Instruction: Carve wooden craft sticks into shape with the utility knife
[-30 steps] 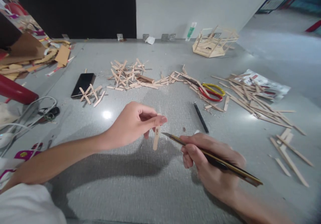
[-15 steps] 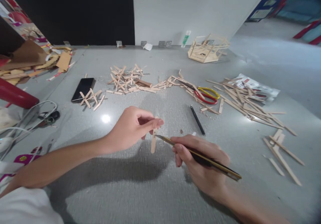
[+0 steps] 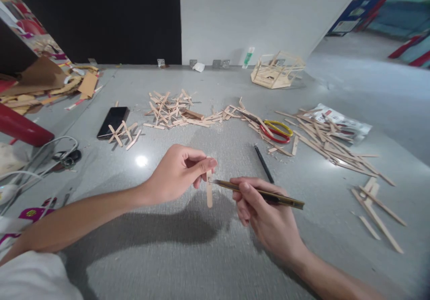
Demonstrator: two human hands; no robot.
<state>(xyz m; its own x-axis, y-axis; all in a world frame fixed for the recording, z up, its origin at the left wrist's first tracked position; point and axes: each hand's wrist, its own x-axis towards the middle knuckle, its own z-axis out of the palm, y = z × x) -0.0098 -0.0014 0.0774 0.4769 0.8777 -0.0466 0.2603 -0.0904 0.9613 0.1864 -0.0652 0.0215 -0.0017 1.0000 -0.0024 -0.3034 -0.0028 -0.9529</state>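
Note:
My left hand [image 3: 183, 171] pinches the upper end of a short wooden craft stick [image 3: 209, 194], which hangs upright above the table. A small dark notch or hole shows in the stick just below my thumb. Held like a pen, a craft knife [image 3: 268, 196] with a brass-coloured handle is in my right hand [image 3: 268, 219]. Its blade tip points left and lies at the notch; whether it touches the wood I cannot tell. Behind my right hand a black pen [image 3: 264, 163] lies on the table.
Heaps of craft sticks [image 3: 171, 109] lie mid-table, more sticks [image 3: 325, 138] to the right. Red-and-yellow-handled scissors [image 3: 275, 132] rest among them. A phone [image 3: 112, 123] is at left, near cables [image 3: 67, 145] and a red cylinder [image 3: 23, 125]. A stick-built frame [image 3: 275, 73] stands at the back.
The craft knife has turned to lie flatter, its rear end swinging up and to the left with my right hand. The stick has shifted slightly right and hangs straighter.

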